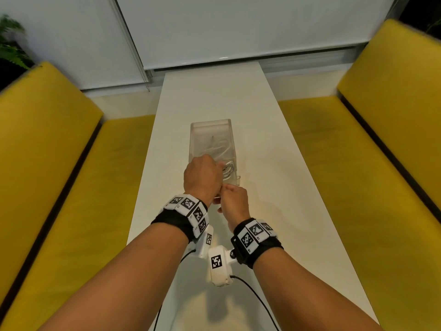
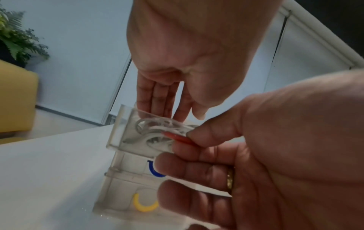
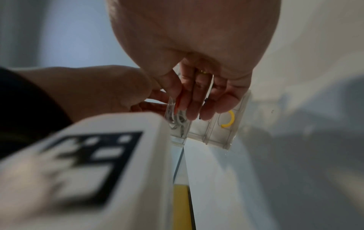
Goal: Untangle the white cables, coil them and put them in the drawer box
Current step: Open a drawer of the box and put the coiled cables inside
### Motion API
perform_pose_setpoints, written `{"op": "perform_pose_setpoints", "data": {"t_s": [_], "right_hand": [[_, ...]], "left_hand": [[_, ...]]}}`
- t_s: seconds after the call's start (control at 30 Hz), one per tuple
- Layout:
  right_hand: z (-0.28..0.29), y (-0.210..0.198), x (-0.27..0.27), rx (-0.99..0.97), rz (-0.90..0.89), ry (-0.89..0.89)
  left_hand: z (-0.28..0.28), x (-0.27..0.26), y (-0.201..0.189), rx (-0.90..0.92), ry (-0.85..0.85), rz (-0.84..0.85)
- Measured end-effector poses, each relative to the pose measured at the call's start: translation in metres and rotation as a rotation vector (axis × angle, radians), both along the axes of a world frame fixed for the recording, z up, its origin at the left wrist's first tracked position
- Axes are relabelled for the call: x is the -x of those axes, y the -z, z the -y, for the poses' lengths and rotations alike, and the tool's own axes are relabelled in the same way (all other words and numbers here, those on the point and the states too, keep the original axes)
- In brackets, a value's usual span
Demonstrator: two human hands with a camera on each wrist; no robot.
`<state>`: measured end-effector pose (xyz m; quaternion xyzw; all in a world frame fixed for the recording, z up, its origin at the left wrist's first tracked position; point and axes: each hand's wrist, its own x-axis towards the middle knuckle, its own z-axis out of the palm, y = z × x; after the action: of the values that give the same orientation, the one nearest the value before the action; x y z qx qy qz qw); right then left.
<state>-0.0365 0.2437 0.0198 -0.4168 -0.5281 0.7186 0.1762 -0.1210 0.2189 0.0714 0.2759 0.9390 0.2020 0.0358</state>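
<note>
A clear drawer box (image 1: 210, 130) stands in the middle of the white table (image 1: 274, 163). Its top drawer (image 2: 122, 124) is pulled out toward me and holds coiled white cables (image 1: 228, 168) (image 2: 155, 126) (image 3: 178, 119). My left hand (image 1: 202, 175) reaches down into the drawer, its straight fingers (image 2: 157, 101) resting on the cables. My right hand (image 1: 235, 201) (image 3: 197, 105) is at the drawer front and pinches the red ring handle (image 2: 178, 137) between thumb and forefinger. More white cable shows through the box top, further back.
Two lower drawers carry a blue handle (image 2: 154, 171) and a yellow handle (image 2: 144, 205) (image 3: 229, 119). Yellow benches (image 1: 59, 187) (image 1: 381, 163) flank the narrow table. A window blind (image 1: 238, 32) closes the far end, and a plant (image 1: 12, 44) stands at far left.
</note>
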Motion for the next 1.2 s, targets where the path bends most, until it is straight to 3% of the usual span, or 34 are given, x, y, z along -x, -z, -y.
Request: {"op": "perform_pose_setpoints", "data": {"t_s": [0.13,0.4,0.73,0.97,1.2], "right_hand": [[-0.004,-0.004,-0.003,0.018,-0.042,-0.012],[-0.013,-0.006,-0.006,0.012,-0.013,-0.083],[-0.017,-0.012,-0.005,0.021,0.047,-0.08],[-0.014,-0.015,-0.007,0.044,0.013,-0.079],[-0.007,-0.015,-0.001,0.038,0.009,-0.088]], "left_hand": [[-0.011,0.006,-0.006,0.014,-0.074,0.012],[-0.005,0.016,-0.004,0.054,0.016,0.085],[-0.012,0.016,-0.005,-0.067,-0.139,0.107],[0.02,0.022,-0.01,-0.087,0.011,0.213],[0.033,0.023,-0.001,0.025,0.055,-0.071]]}}
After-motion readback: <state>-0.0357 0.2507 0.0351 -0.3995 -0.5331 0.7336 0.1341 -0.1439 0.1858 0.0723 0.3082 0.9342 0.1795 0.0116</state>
